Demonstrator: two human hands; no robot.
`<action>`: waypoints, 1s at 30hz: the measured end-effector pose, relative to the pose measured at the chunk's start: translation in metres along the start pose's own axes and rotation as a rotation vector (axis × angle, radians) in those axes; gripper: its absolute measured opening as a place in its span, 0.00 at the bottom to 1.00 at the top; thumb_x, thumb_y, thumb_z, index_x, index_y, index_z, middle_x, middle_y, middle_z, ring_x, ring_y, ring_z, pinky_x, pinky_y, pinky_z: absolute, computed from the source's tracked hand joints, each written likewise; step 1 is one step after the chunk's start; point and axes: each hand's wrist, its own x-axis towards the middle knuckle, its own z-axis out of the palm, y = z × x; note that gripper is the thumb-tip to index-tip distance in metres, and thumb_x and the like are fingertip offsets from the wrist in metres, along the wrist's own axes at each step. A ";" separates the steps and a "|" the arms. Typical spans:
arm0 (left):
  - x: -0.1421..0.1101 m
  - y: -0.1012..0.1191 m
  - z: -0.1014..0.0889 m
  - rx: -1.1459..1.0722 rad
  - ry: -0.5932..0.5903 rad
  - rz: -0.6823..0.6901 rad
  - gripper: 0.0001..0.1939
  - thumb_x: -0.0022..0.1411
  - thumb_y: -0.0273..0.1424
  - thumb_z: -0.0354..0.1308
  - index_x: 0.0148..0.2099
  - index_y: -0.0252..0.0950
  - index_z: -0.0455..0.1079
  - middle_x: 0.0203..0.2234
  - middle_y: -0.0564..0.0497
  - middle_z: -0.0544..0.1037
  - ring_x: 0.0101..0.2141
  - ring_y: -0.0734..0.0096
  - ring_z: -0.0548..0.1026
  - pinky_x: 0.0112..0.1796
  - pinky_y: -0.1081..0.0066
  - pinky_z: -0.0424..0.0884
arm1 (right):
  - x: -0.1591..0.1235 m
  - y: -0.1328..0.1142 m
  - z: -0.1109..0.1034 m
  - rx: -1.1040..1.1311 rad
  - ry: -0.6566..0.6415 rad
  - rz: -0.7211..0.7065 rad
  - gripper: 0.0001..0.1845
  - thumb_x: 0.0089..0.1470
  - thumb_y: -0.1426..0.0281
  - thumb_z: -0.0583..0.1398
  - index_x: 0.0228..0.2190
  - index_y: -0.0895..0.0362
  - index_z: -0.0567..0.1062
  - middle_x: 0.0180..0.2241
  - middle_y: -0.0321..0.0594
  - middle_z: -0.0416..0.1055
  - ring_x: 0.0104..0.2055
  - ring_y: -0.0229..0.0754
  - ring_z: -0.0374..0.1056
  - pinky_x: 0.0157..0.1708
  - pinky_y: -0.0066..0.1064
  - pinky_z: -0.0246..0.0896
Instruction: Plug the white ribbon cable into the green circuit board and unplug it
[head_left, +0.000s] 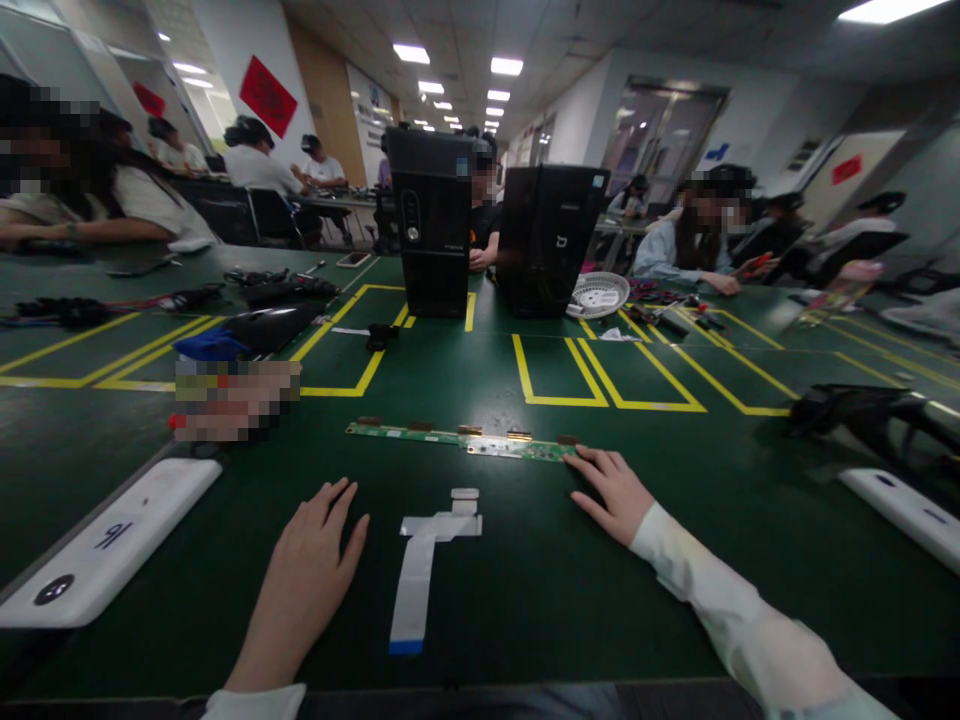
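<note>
A long, narrow green circuit board (442, 437) lies across the dark green tabletop, with small copper-coloured tabs along its far edge. My right hand (611, 492) is open, its fingertips at the board's right end. My left hand (315, 555) rests open on the table, fingers stretched forward, holding nothing. Between my hands lies a flat white ribbon cable (414, 590), bent near its top, with a blue end toward me and a connector piece at the far end. The cable is apart from both hands.
Two black computer towers (439, 230) stand beyond the board. White devices lie at left (112, 540) and right (907, 515). A black and blue bundle (247, 332) sits at left, and a white basket (600, 295) behind. Yellow tape marks the table. Several people sit around.
</note>
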 end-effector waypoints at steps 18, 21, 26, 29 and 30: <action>0.000 0.001 0.000 0.010 -0.007 -0.009 0.31 0.65 0.44 0.40 0.60 0.27 0.64 0.57 0.35 0.67 0.58 0.49 0.65 0.56 0.50 0.63 | 0.064 -0.033 0.017 0.127 0.087 -0.165 0.17 0.63 0.65 0.50 0.48 0.57 0.71 0.50 0.51 0.65 0.52 0.51 0.61 0.49 0.47 0.61; 0.000 0.001 -0.001 0.010 -0.018 -0.013 0.32 0.65 0.44 0.40 0.61 0.26 0.63 0.58 0.34 0.67 0.58 0.49 0.65 0.56 0.50 0.62 | 0.073 -0.042 0.024 0.140 0.056 -0.180 0.18 0.62 0.65 0.51 0.49 0.58 0.70 0.51 0.52 0.65 0.53 0.51 0.61 0.50 0.48 0.61; -0.001 0.002 -0.004 -0.006 -0.041 -0.030 0.31 0.66 0.44 0.40 0.61 0.27 0.62 0.58 0.34 0.66 0.58 0.47 0.64 0.55 0.48 0.63 | 0.073 -0.049 0.032 0.153 -0.004 -0.176 0.21 0.62 0.63 0.52 0.53 0.59 0.68 0.54 0.53 0.62 0.56 0.51 0.60 0.53 0.47 0.60; 0.000 0.001 -0.004 -0.029 -0.027 -0.026 0.30 0.66 0.43 0.41 0.61 0.28 0.62 0.58 0.34 0.66 0.59 0.47 0.64 0.55 0.47 0.63 | 0.069 -0.050 0.035 0.137 -0.023 -0.174 0.23 0.62 0.63 0.52 0.54 0.59 0.68 0.55 0.54 0.63 0.56 0.52 0.59 0.54 0.49 0.59; 0.000 0.001 -0.004 -0.044 -0.019 -0.014 0.30 0.66 0.43 0.41 0.61 0.28 0.62 0.58 0.34 0.66 0.59 0.47 0.63 0.55 0.47 0.62 | 0.067 -0.050 0.036 0.129 -0.021 -0.173 0.23 0.61 0.62 0.52 0.55 0.59 0.68 0.55 0.54 0.63 0.57 0.52 0.59 0.55 0.50 0.58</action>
